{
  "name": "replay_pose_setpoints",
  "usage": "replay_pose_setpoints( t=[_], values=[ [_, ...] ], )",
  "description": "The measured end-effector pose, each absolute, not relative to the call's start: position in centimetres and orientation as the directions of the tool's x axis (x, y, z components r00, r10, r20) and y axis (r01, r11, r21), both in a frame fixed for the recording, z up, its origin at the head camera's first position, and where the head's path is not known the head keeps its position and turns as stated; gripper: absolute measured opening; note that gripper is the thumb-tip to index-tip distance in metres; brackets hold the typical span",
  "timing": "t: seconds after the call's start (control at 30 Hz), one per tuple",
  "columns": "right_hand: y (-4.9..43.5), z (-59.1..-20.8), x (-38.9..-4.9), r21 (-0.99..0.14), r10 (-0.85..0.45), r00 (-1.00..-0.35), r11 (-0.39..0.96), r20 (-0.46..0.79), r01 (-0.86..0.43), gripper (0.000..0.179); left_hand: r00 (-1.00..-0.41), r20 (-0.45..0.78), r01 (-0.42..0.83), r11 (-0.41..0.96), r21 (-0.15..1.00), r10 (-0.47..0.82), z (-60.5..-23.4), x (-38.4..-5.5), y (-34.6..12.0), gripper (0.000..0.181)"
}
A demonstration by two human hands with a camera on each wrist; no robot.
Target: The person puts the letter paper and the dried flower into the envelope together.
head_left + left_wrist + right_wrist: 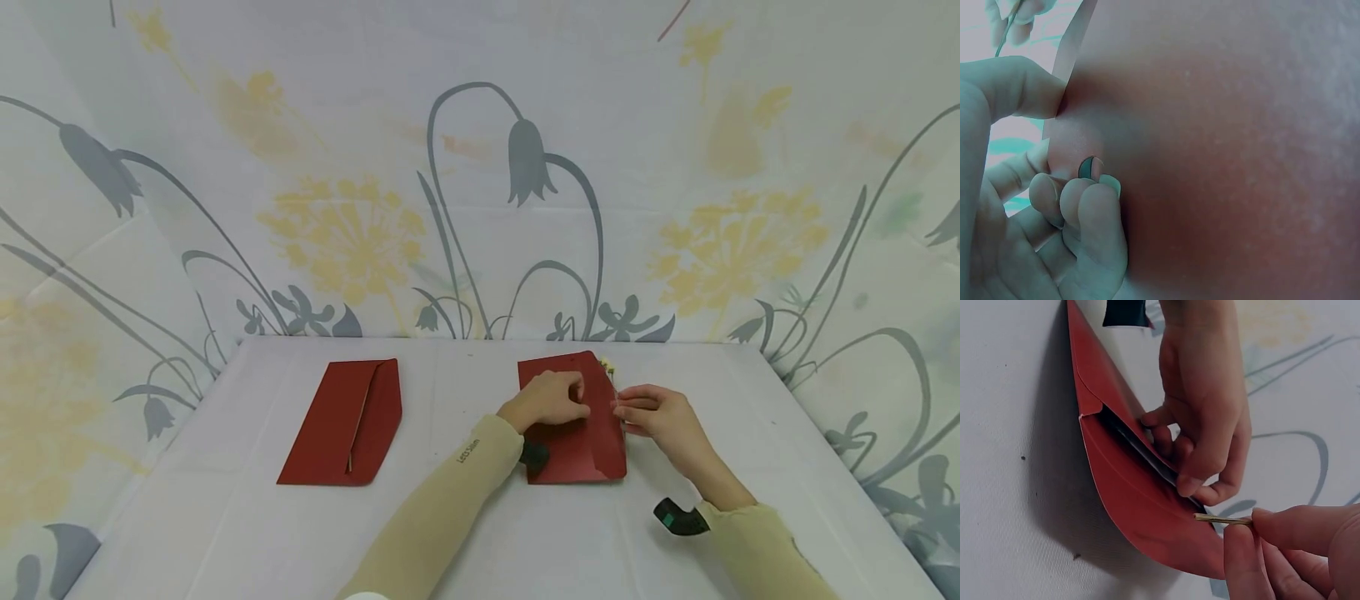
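Note:
A red envelope (558,462) is raised off the table, its pointed flap unfolded to the right. My left hand (551,398) pinches the edge of its pocket between thumb and fingers; in the right wrist view the dark slit of the mouth gapes beside those fingertips. My right hand (660,417), just right of the flap, pinches a thin stem (1222,519) between thumb and forefinger. Its cut end points at the envelope's mouth in the right wrist view. Small yellow blossoms (607,366) show at the stem's far end in the head view.
A second red envelope (322,433) lies on the left of the white-covered table (225,533), flap side to the right. Black wrist cameras (678,517) are strapped below both hands. A flower-patterned cloth (480,250) hangs behind the table and along its sides.

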State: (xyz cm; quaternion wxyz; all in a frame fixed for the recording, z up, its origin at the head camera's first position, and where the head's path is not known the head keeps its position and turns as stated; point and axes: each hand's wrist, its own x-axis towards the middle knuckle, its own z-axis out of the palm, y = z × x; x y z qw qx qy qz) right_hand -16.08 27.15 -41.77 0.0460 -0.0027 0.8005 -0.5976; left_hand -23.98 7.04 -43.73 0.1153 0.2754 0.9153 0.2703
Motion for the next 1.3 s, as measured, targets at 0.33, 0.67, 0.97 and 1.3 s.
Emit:
replay_pose_setpoints(
  t=[0.33, 0.67, 0.97, 1.3],
  values=[
    [25.6, -43.0, -16.8, -0.965, -0.005, -0.997, 0.251, -0.079, 0.075, 0.04, -0.83, -0.055, 0.424, 0.691, 0.585, 0.556, -43.5, -23.9, 7.0, 0.02],
    [24.7, -43.9, -17.1, -0.944, 0.062, -0.996, 0.322, -0.06, 0.076, 0.03, -0.828, -0.033, 0.421, 0.66, 0.622, 0.56, -43.5, -24.1, 6.8, 0.019],
    [24.3, -43.9, -17.2, -0.869, 0.069, -0.996, 0.489, -0.049, 0.076, 0.026, -0.834, -0.023, 0.407, 0.642, 0.65, 0.552, -43.3, -24.1, 6.8, 0.015],
    [23.7, -44.0, -17.7, -0.822, 0.024, -0.999, 0.569, -0.03, 0.038, 0.023, -0.807, 0.011, 0.448, 0.598, 0.665, 0.591, -43.1, -24.2, 6.7, 0.014]
  ],
)
